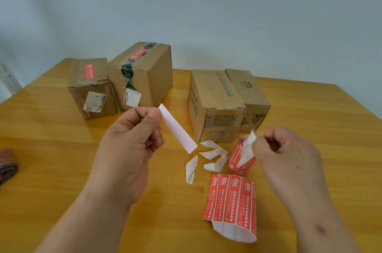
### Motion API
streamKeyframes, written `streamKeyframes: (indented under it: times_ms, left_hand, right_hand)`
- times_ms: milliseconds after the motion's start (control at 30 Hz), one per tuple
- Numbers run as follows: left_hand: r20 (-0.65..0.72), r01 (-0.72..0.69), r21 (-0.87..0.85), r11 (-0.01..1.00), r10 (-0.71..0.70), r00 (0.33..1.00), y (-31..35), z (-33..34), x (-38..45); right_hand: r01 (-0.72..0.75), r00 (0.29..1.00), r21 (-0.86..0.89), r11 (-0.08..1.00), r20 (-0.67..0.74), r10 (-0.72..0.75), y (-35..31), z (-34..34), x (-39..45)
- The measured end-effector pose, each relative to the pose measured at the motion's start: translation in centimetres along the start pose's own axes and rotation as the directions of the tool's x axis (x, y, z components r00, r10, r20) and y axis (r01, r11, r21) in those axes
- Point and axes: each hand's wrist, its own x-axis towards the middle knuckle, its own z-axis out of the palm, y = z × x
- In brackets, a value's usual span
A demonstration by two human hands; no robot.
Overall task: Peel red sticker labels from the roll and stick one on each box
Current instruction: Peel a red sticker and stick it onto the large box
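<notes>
Your left hand is pinching a peeled label by its far-left end, thumb and forefinger clamped on it, other fingers curled in. The label is showing its pale back to the camera, so the red face is pointing away from you. Its long axis is running diagonally, from far-left at the fingertips down to near-right, free end hanging in the air above the table and touching nothing.

Your right hand is pinching a white backing strip at the roll, fingers curled tight on it. The roll is lying on the table just near of the right-hand boxes.

Progress: the two left boxes are already wearing red stickers on top, the small one and the tall one. The two right boxes, the blue-printed one and the far-right one, are showing no red label on any visible face. So I'm judging you about half done, two left.

Spent backing curls are lying between your hands. A loose sheet of labels is lying nearer you, red side up, strips running near-far.

Next, likely flipping the held label over onto the blue-printed box.
</notes>
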Motion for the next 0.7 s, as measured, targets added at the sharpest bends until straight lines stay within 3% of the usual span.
streamKeyframes:
  times_ms: [200, 300, 367, 433, 500, 600, 700]
  left_hand:
    - [0.102, -0.036, 0.008, 0.999, 0.035, 0.994, -0.3, 0.1, -0.1]
    - [0.183, -0.049, 0.008, 0.999, 0.047, 0.982, -0.5, 0.4, -0.3]
    - [0.230, -0.061, 0.013, 0.998, 0.056, 0.971, -0.6, 0.7, -0.3]
    - [0.268, -0.073, 0.005, 0.997, 0.069, 0.961, -0.6, 0.9, -0.4]
    - [0.293, -0.081, -0.018, 0.997, 0.083, 0.953, -0.6, 1.0, -0.4]
    - [0.357, -0.089, -0.033, 0.995, 0.095, 0.929, -0.6, 0.1, -0.1]
    - [0.474, -0.037, -0.017, 0.999, 0.041, 0.879, -0.5, -0.9, 0.1]
  right_hand:
    - [0.063, 0.990, 0.082, 0.995, 0.118, -0.073, -0.9, 1.1, -0.5]
    - [0.056, 0.970, 0.265, 0.963, 0.216, -0.116, -1.7, 1.5, -0.8]
    - [-0.006, 0.939, 0.389, 0.921, 0.319, -0.129, -2.3, 1.4, -1.0]
    - [-0.134, 0.864, 0.495, 0.859, 0.482, -0.143, -2.7, 1.5, -1.3]
    - [-0.271, 0.804, 0.617, 0.739, 0.567, -0.179, -2.7, 1.6, -1.2]
    - [-0.322, 0.824, 0.706, 0.631, 0.538, -0.181, -2.3, 1.5, -0.7]
    - [-0.193, 0.859, 0.643, 0.741, 0.476, -0.190, -2.2, 1.1, -0.5]
